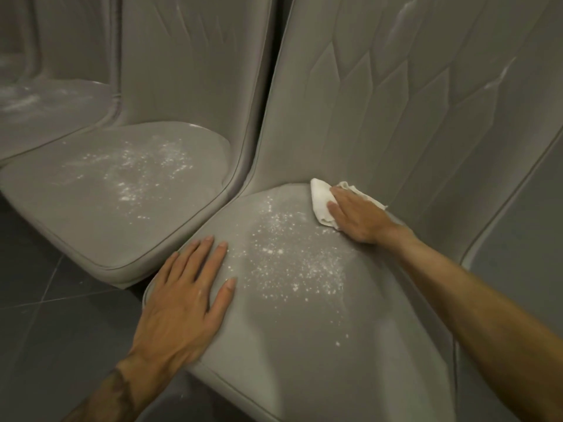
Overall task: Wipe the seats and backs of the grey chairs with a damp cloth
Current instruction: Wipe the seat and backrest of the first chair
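Note:
A grey chair fills the middle, its seat [298, 336] dusted with white powder [283, 257] and its quilted back [396, 102] streaked with white near the top. My right hand [356, 214] presses a white cloth [320, 202] flat onto the rear of the seat, where it meets the back. My left hand [185, 296] lies palm down with fingers spread on the seat's front left edge, holding nothing. A second grey chair [100, 202] stands to the left, with white powder [146, 166] on its seat too.
A third grey chair [39, 99] with powder on its seat shows at the far left. Part of another grey chair [518, 233] is at the right edge. Dark grey floor tiles [54, 324] lie below the seats at lower left.

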`<action>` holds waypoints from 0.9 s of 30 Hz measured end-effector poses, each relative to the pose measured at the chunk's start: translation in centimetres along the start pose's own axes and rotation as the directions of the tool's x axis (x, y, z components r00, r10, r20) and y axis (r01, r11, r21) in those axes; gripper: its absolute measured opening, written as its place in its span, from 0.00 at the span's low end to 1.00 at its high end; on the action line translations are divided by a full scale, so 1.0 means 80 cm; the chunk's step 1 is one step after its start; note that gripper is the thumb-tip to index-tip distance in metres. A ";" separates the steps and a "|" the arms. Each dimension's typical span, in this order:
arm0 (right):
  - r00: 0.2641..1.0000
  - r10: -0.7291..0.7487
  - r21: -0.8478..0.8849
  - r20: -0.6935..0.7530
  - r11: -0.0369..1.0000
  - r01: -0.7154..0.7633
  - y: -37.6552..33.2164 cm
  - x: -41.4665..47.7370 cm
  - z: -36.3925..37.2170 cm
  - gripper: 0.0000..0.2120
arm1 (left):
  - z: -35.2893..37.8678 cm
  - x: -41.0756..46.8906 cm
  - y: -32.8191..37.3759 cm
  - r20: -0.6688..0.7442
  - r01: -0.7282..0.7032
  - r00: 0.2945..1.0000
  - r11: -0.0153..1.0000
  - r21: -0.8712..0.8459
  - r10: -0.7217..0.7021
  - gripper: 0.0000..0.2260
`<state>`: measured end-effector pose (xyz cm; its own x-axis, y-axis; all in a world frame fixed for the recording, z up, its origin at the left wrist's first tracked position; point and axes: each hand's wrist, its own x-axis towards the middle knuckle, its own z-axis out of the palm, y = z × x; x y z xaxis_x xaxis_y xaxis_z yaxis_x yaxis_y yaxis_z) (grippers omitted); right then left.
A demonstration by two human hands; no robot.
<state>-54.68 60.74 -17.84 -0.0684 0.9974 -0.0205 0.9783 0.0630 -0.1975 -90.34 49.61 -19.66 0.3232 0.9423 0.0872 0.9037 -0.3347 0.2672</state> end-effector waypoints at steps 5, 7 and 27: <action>1.000 -0.002 0.009 0.000 1.000 0.002 -0.091 0.038 0.018 0.19 | 0.001 -0.001 -0.003 -0.016 -0.003 1.000 1.000 -0.004 0.003 0.33; 0.993 -0.117 0.023 0.011 0.993 0.117 -0.101 0.036 0.020 0.19 | 0.001 -0.003 -0.003 -0.018 -0.009 1.000 1.000 0.003 0.009 0.33; 0.998 0.031 0.024 0.056 0.999 -0.032 -0.075 0.040 0.013 0.21 | 0.002 -0.001 -0.006 -0.006 -0.013 1.000 1.000 0.026 0.013 0.33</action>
<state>-60.97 63.51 -17.72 -0.0492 0.9955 -0.0816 0.9751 0.0302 -0.2198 -90.74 49.72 -19.98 0.3331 0.9380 0.0962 0.9064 -0.3467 0.2413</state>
